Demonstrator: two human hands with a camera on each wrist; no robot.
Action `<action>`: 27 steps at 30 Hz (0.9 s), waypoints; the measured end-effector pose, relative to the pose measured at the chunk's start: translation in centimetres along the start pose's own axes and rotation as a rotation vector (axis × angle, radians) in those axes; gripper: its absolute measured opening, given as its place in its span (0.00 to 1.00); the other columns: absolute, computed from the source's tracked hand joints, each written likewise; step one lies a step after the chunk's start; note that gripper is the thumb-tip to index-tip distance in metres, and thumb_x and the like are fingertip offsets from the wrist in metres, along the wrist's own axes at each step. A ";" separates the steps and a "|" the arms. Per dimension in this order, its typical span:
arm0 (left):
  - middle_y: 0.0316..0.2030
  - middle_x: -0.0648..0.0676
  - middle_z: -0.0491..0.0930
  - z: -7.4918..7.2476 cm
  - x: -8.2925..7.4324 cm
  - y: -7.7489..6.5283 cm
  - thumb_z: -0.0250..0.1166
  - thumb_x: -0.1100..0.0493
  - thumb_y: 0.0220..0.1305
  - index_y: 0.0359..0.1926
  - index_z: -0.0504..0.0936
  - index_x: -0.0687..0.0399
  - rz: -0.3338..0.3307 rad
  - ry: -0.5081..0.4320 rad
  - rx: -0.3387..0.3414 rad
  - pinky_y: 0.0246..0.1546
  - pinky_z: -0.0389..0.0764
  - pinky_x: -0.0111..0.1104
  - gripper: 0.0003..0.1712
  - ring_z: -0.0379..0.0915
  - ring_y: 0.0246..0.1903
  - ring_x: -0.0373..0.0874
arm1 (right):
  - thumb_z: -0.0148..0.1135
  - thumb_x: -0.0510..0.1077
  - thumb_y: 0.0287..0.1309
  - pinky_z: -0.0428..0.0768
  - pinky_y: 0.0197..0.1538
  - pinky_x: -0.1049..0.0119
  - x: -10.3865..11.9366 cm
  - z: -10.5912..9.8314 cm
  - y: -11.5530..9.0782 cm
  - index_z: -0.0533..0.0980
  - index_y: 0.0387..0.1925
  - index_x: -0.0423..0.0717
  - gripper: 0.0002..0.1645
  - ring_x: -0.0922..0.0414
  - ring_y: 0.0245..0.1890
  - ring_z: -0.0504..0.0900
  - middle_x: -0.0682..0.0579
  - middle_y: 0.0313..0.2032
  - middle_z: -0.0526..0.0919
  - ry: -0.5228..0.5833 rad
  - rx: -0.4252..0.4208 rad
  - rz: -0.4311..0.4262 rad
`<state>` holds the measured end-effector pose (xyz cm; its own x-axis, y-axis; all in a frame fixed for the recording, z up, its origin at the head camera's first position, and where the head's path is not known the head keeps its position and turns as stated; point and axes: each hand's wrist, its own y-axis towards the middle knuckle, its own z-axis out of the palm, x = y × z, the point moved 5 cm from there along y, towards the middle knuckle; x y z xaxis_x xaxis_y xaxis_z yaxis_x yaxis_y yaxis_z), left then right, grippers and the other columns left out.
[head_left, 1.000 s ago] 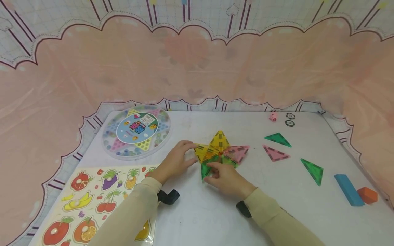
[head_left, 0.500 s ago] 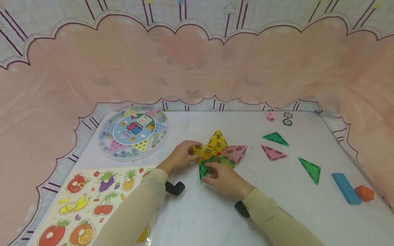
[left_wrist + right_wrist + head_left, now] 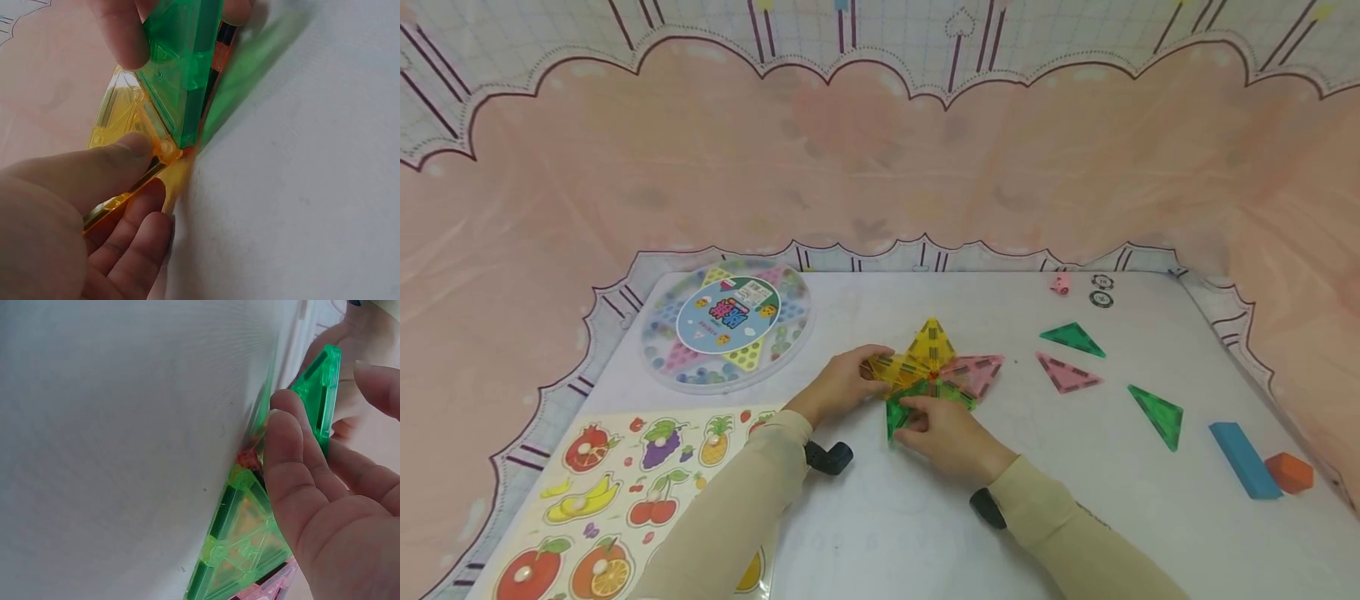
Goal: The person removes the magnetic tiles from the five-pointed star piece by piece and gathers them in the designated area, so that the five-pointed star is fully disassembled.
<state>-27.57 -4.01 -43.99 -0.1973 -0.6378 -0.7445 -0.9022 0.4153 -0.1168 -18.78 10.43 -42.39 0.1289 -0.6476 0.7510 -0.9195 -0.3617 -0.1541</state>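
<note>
Translucent triangular magnetic tiles form a star-like shape in the middle of the table. My left hand (image 3: pixel 842 385) pinches a yellow magnetic tile (image 3: pixel 112 125) on its left side, thumb on top and fingers beneath. At the front, my right hand (image 3: pixel 958 437) holds a dark green magnetic tile (image 3: pixel 175 69), which stands tilted above the table beside the yellow one; its fingers lie along both sides. Another yellow tile (image 3: pixel 932 343) points to the back, a pink tile (image 3: pixel 979 372) to the right. Partly behind the right hand is a light green tile (image 3: pixel 244 550).
Loose green (image 3: pixel 1075 339) and pink triangles (image 3: pixel 1066 375) lie to the right. Farther right are a blue block (image 3: pixel 1244 460) and an orange block (image 3: pixel 1289 472). A round marble game (image 3: pixel 726 325) and a fruit puzzle board (image 3: pixel 613 467) lie left, the board partly under the left arm.
My left hand has shifted slightly right and its fingers now cover more of the yellow tile's tip. The right hand stays on the green tile. The head view turned a little.
</note>
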 end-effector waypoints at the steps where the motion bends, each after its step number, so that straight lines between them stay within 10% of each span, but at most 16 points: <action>1: 0.43 0.43 0.73 0.0 0.0 0.0 0.67 0.54 0.51 0.55 0.71 0.37 -0.002 -0.003 0.003 0.37 0.71 0.32 0.28 0.69 0.35 0.40 | 0.60 0.51 0.53 0.74 0.34 0.70 0.0 0.0 0.0 0.69 0.56 0.40 0.30 0.66 0.31 0.75 0.60 0.30 0.78 -0.002 -0.004 0.002; 27: 0.37 0.45 0.74 0.2 0.1 0.0 0.67 0.54 0.51 0.55 0.71 0.38 -0.015 -0.010 -0.007 0.34 0.71 0.32 0.28 0.69 0.33 0.41 | 0.61 0.50 0.52 0.76 0.35 0.70 -0.5 -0.5 -0.3 0.71 0.54 0.42 0.28 0.64 0.34 0.77 0.56 0.36 0.79 0.038 -0.023 0.014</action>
<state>-27.54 -3.94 -44.22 -0.1796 -0.6378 -0.7489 -0.9077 0.4009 -0.1237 -18.70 11.20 -42.40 0.1022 -0.6262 0.7729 -0.9296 -0.3368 -0.1500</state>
